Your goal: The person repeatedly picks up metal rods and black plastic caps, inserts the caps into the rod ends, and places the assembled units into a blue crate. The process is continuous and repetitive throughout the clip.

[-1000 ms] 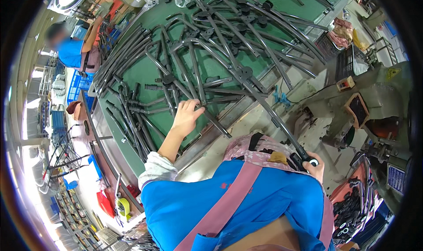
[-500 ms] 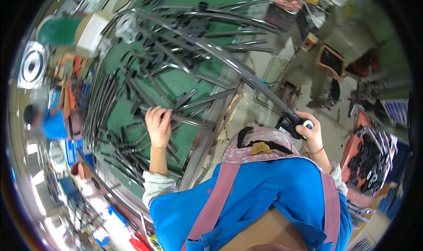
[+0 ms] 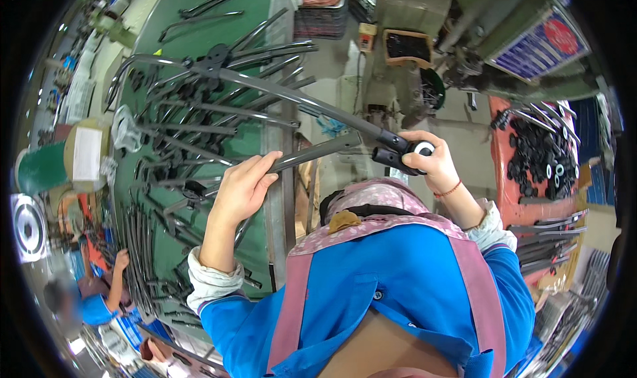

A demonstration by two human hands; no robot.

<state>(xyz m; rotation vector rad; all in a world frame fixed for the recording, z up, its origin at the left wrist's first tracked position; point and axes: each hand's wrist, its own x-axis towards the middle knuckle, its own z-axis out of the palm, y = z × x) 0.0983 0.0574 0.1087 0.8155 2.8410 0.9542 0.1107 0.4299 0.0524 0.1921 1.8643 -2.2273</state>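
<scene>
My left hand (image 3: 244, 187) is closed round a dark metal tube (image 3: 318, 151), whose free end points toward my right hand. My right hand (image 3: 431, 165) grips a black joint piece (image 3: 397, 157) with a white ring on its side. One socket of the joint piece holds the end of a long bent tube (image 3: 298, 96), which slants up and left across the table to a curved end. Its other socket faces left, apart from the tube in my left hand. My fingers hide part of both held pieces.
Many dark bent tubes (image 3: 212, 112) lie piled on the green table (image 3: 192, 19), some sticking over its metal edge. At right, an orange-red surface (image 3: 502, 179) carries black parts (image 3: 541, 155) and more tubes (image 3: 547, 242). Machinery (image 3: 458, 59) stands ahead; another person (image 3: 99, 305) works far left.
My left hand has lifted a tube off the pile and brought it toward the joint piece. My view has turned right; my right hand still grips the joint piece with the long tube.
</scene>
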